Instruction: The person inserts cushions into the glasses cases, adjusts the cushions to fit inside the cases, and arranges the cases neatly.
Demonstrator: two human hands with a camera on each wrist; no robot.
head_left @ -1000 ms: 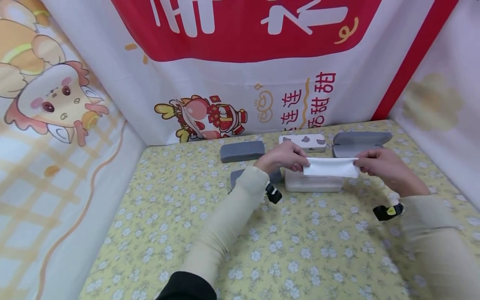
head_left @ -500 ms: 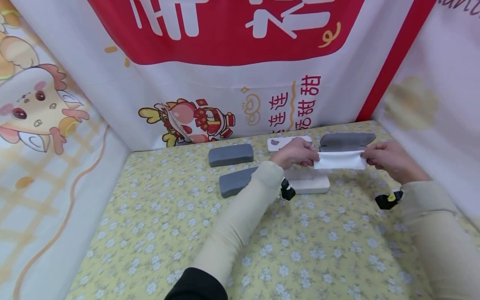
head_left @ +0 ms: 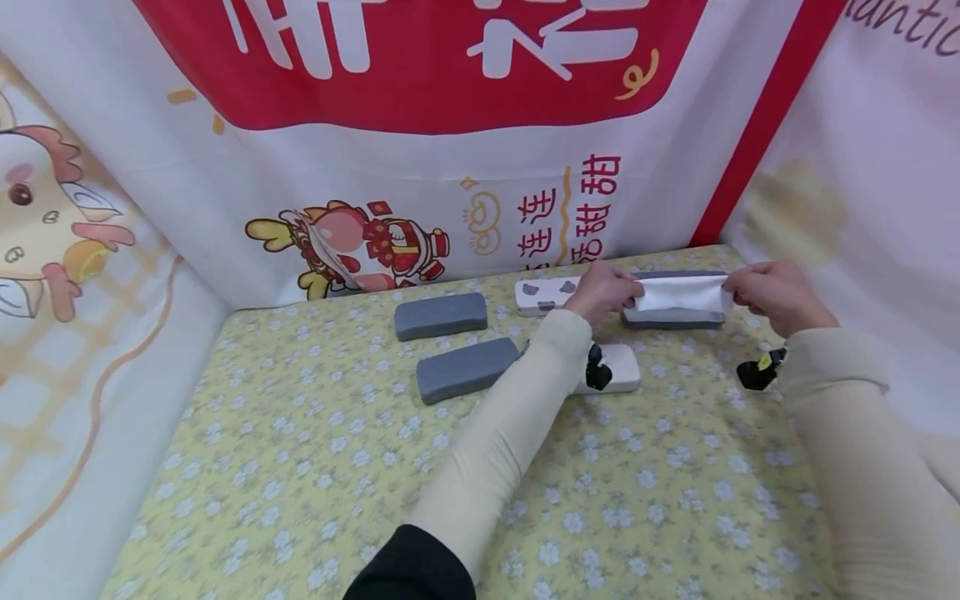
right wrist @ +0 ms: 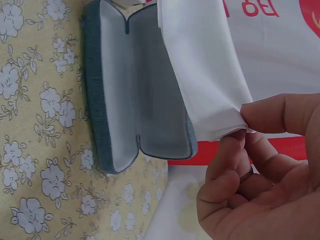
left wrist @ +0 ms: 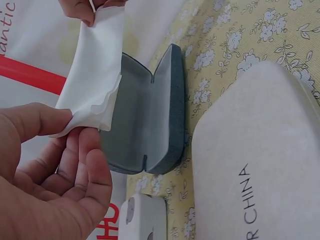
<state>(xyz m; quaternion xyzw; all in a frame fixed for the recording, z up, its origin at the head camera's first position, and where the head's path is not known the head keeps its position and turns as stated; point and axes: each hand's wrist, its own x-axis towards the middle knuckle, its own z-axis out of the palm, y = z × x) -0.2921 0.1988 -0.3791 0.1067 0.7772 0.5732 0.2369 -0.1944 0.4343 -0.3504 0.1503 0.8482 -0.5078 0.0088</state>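
A folded white cloth [head_left: 681,294] is stretched between both hands, its layers showing at one end in the left wrist view. My left hand [head_left: 606,292] pinches one end between thumb and fingers. At the other end my right hand [head_left: 776,296] pinches it the same way. Just behind and below the cloth stands an open glasses case [right wrist: 120,95], blue-grey outside with a pale grey lining. Nothing lies inside the part of the case that shows. In the head view the cloth covers much of its lid.
Left of the open case lies a white case with grey patches [head_left: 534,297]. A plain white case [head_left: 622,367] sits nearer, partly behind my left forearm. Two shut grey cases [head_left: 441,317] rest further left on the flowered tablecloth [head_left: 300,467]. A printed curtain [head_left: 420,167] hangs behind.
Both hands have carried the cloth away from me, from over the plain white case to over the open glasses case. The head view has turned slightly right.
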